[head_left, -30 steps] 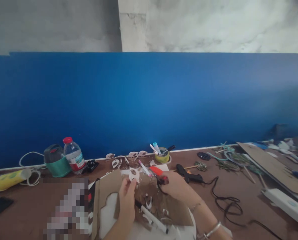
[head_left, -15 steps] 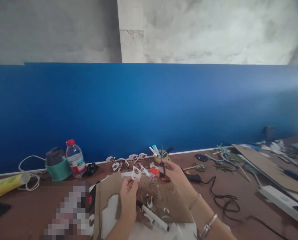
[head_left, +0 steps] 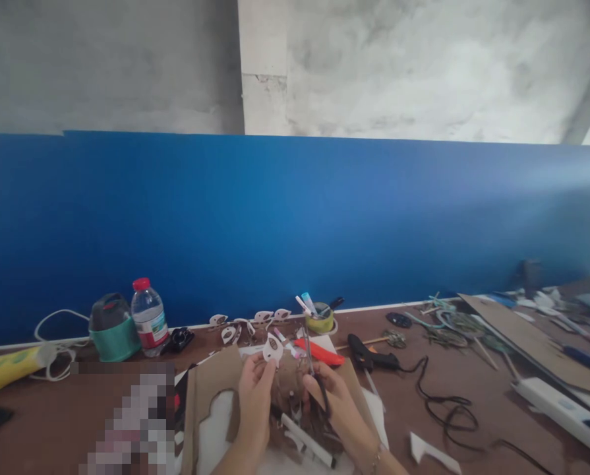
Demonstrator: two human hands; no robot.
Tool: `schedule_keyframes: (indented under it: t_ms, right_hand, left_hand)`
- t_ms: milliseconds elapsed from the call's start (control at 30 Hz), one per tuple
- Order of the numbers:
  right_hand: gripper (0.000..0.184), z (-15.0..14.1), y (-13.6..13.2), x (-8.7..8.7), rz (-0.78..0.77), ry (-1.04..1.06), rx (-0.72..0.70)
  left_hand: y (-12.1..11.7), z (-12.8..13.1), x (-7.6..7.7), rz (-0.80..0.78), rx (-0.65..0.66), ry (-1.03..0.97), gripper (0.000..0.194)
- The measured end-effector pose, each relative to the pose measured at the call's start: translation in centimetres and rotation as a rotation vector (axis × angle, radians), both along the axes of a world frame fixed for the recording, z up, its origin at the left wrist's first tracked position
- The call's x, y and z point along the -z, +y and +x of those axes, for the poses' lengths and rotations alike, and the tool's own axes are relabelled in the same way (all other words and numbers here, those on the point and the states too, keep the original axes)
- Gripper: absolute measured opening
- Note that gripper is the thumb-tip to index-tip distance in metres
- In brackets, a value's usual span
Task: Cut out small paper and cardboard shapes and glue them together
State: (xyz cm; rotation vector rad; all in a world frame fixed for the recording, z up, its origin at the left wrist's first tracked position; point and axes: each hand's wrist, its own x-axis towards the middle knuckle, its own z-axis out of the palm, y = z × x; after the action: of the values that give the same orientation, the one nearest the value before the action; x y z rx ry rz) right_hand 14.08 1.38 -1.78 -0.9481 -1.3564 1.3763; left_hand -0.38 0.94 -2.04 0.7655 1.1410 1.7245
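Observation:
Between thumb and fingers, my left hand (head_left: 256,389) pinches a small white paper cutout (head_left: 273,348) with an oval eye-like hole pattern. My right hand (head_left: 335,396) grips a pair of scissors (head_left: 320,382) by the dark handles, blades pointing up and away from me. The blades stand apart from the cutout, to its right. Below both hands lies brown cardboard (head_left: 215,373) with small paper scraps, and a white marker (head_left: 307,439) rests across it. Beyond the hands are an orange-red object (head_left: 327,353) and several similar white cutouts (head_left: 264,317) along the wall.
A red-capped bottle (head_left: 149,320) and a teal container (head_left: 114,336) stand at the back left. A yellow tape roll (head_left: 320,322) holds pens. To the right lie a black glue gun (head_left: 371,356) with its cord, a white power strip (head_left: 564,415) and a cardboard sheet (head_left: 512,330).
My right hand has come down and nearer to my left hand with the scissors, uncovering the glue gun and the orange-red object. The cutout stays in my left hand.

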Motion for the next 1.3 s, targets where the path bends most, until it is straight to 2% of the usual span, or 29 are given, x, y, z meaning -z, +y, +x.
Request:
schedule_keyframes:
  t_ms: [133,233,400,600,833,1067,1300]
  right_hand:
    - [0.044,-0.4,-0.1,0.1,-0.033,0.058,-0.073]
    - [0.042,-0.6,-0.2,0.5,0.003,0.075,-0.132]
    - [0.036,-0.6,-0.1,1.1,0.037,0.119,-0.145]
    - [0.035,-0.4,-0.2,0.9,0.055,0.107,-0.185]
    - [0.033,-0.5,0.1,1.4,0.071,0.136,-0.182]
    - [0.035,-0.6,0.0,1.2,0.061,0.162,-0.192]
    - [0.040,-0.8,-0.1,1.3,0.112,0.138,-0.149]
  left_hand:
    - [-0.4,0.1,-0.5,-0.004,0.032,-0.003,0.043]
    - [-0.5,0.1,-0.7,0.013,0.081,0.005,0.044]
    - [-0.5,0.0,-0.8,0.038,0.152,0.011,0.041]
    - [-0.7,0.1,-1.0,0.019,0.217,-0.037,0.045]
    - [-0.5,0.0,-0.7,0.039,0.247,-0.030,0.051]
    - [-0.5,0.0,-0.7,0.038,0.303,-0.015,0.044]
    - [-0.6,0.1,-1.0,-0.008,0.320,-0.056,0.057]
